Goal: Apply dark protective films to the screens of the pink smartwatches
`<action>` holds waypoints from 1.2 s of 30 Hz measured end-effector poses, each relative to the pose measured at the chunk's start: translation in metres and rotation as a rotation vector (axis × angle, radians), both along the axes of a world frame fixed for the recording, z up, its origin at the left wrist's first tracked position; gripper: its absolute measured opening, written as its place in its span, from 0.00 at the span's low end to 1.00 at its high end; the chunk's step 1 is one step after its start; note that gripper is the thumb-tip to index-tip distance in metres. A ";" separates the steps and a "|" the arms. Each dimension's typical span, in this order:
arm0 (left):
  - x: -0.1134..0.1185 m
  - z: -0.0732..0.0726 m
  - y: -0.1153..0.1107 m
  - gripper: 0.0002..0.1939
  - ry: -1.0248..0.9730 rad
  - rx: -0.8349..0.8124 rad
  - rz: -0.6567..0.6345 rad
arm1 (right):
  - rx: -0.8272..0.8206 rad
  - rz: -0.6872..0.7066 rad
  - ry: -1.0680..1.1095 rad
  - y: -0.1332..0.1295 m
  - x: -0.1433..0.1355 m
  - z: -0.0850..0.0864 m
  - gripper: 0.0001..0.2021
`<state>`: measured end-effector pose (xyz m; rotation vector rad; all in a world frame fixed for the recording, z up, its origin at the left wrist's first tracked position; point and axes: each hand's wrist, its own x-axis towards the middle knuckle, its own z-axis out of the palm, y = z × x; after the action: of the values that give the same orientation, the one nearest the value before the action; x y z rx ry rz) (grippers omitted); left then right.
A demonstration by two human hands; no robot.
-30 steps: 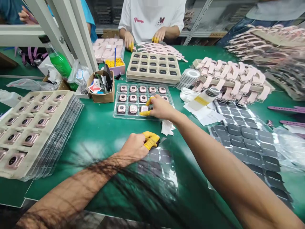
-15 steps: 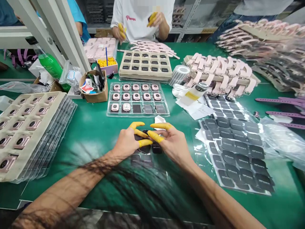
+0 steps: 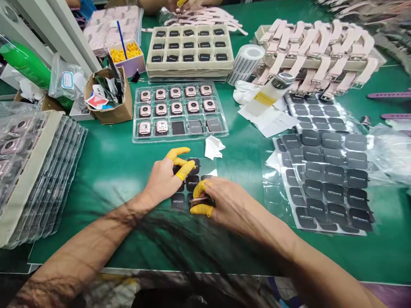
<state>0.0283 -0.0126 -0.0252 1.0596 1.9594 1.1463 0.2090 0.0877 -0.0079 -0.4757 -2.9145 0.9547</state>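
My left hand [image 3: 163,175], with yellow finger cots, rests on a small sheet of black rounded-square stickers [image 3: 177,201]; its fingers are stretched out and apart, holding nothing. Just to its right, my right hand [image 3: 224,194] pinches a watch case [image 3: 202,202] between yellow-cotted fingertips. The watch case is tilted on edge over the lower part of the sheet, its dark face and pinkish edge partly hidden by the fingers. Beyond the hands lies a clear plastic tray [image 3: 136,136] with pink watch cases [image 3: 176,109] in most compartments and dark squares in a few front ones.
Stacked trays of watches [image 3: 48,179] stand at left. Larger sticker sheets [image 3: 334,175] lie at right, with a bottle [image 3: 268,96] on white paper behind. Farther back are a cardboard box [image 3: 112,105], a beige tray [image 3: 189,70], a label roll [image 3: 245,64] and pink watch straps [image 3: 321,55].
My view has tipped downward. My hands, close together before, have moved apart; the right has come down and nearer to me, now showing a watch case in its fingers.
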 end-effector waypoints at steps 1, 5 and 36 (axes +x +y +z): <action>-0.001 0.000 0.000 0.21 -0.023 0.014 -0.005 | -0.131 -0.079 -0.012 0.005 -0.002 -0.003 0.09; -0.004 -0.002 -0.002 0.34 -0.141 0.085 -0.067 | -0.644 -0.474 0.172 0.019 -0.012 -0.010 0.15; -0.003 -0.007 -0.002 0.31 -0.169 0.114 -0.072 | 0.151 -0.544 0.167 0.096 -0.004 -0.029 0.14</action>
<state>0.0251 -0.0151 -0.0321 1.0472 1.7293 1.2773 0.2049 0.1834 -0.0369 -1.0445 -2.4706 0.6525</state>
